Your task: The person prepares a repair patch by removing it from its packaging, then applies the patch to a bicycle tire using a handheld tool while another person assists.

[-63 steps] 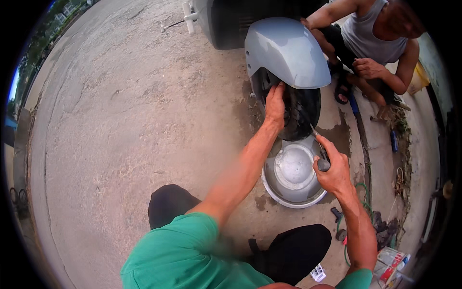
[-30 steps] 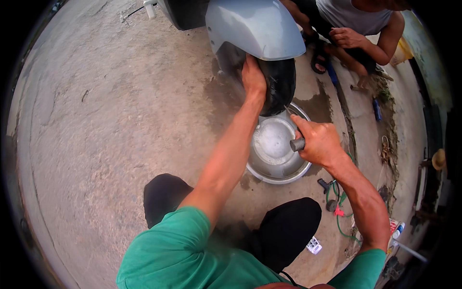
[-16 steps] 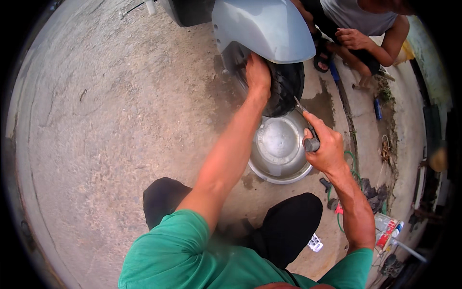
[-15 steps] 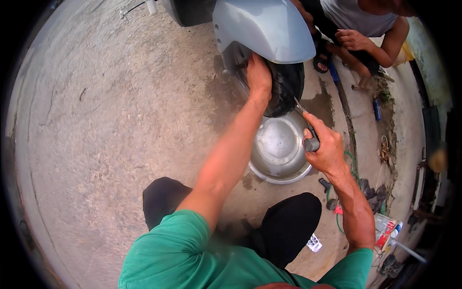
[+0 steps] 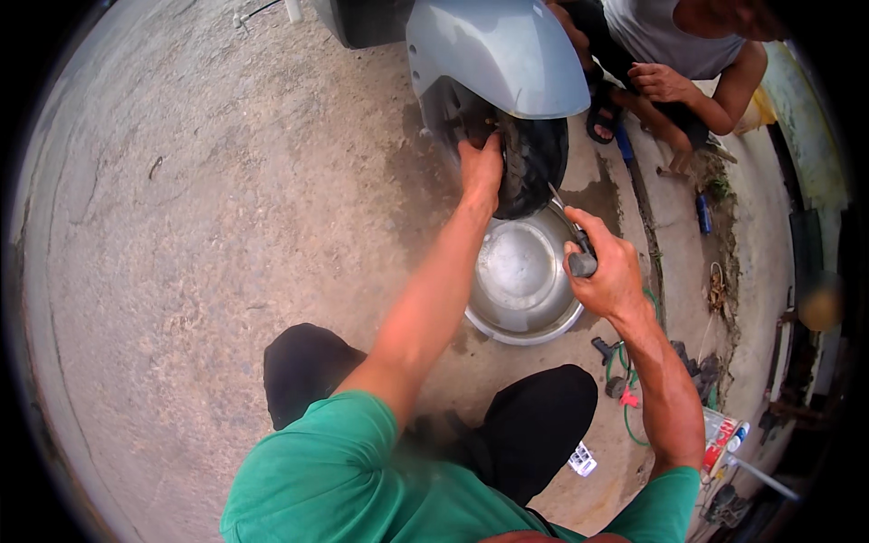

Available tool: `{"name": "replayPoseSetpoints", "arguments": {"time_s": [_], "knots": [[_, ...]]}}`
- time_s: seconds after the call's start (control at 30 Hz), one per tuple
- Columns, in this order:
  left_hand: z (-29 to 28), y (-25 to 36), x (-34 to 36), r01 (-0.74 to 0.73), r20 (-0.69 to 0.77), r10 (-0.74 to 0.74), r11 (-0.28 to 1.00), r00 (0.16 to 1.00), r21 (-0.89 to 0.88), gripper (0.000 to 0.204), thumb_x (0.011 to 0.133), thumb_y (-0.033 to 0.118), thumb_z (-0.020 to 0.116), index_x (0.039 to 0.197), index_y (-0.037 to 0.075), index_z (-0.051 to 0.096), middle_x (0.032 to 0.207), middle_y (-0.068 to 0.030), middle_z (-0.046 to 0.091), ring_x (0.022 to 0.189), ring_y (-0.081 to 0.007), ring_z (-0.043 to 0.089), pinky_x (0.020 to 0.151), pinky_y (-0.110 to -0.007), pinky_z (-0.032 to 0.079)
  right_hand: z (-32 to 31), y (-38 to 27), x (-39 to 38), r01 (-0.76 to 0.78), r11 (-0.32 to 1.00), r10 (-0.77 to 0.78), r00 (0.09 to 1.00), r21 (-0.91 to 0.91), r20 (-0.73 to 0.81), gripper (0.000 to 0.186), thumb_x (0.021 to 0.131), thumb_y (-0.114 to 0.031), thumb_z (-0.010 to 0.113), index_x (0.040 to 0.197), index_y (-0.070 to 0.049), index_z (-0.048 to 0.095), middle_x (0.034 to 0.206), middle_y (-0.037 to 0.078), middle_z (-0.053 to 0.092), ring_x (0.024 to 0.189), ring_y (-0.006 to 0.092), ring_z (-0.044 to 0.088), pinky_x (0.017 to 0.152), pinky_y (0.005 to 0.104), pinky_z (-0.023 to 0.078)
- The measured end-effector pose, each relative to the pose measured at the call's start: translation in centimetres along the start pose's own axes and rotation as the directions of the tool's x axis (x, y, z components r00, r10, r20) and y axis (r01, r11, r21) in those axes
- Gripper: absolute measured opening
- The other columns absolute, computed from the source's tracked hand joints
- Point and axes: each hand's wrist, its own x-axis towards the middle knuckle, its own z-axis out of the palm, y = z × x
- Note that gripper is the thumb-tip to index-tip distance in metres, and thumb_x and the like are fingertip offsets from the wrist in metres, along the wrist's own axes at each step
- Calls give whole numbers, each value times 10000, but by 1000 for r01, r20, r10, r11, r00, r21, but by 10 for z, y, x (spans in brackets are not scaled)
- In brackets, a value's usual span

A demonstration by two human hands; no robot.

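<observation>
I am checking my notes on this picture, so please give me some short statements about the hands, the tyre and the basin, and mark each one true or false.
1. The left hand rests on the black tyre under the grey mudguard. True.
2. The right hand is empty. False: it is closed around the dark handle of a thin tool whose tip points toward the tyre.
3. A round metal basin lies on the ground below the tyre. True.
4. The basin is stacked with tools. False: no tools show inside it.
5. Another person crouches on the far side of the wheel. True.
</observation>
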Motion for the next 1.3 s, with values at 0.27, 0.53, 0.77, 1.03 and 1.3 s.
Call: {"name": "replayPoseSetpoints", "arguments": {"time_s": [0.27,0.53,0.77,1.03,1.3], "knots": [[10,-13,30,59,1,-59,990,998,-126,583,915,296,754,1286,-134,625,1288,-230,698,1174,-325,670,996,-404,499,1,-1,-9,-25,999,26,999,-24,48,455,873,-117,743,1315,-103,635,923,212,735,854,419,728,737,485,575],[19,-47,60,86,-59,-92,991,994,-101,628,850,350,803,1238,-127,673,1213,-257,729,1120,-348,713,938,-401,528,9,8,-15,56,998,-56,998,-21,-6,444,890,-119,735,1323,-81,643,957,217,739,850,416,729,735,476,580],[17,-47,64,-16,-76,11,998,997,-60,564,865,317,769,1215,-116,686,1160,-225,733,1058,-306,705,886,-393,531,9,-15,-15,-275,961,268,945,11,185,485,900,-136,731,1360,-44,611,987,248,723,915,438,714,788,469,562],[11,-40,68,36,-10,-36,999,999,3,676,844,438,765,1247,-98,681,1246,-286,710,1180,-378,690,961,-422,514,7,-1,-4,-158,956,144,987,246,76,490,872,-96,693,1342,16,612,1024,242,723,932,435,718,835,411,560],[8,-41,54,-88,-45,94,990,995,109,675,857,443,749,1215,-124,666,1199,-316,713,1145,-426,696,944,-448,520,4,9,-7,-197,976,174,961,92,217,556,837,-41,680,1382,-4,580,945,242,737,935,430,736,810,449,586]]}}
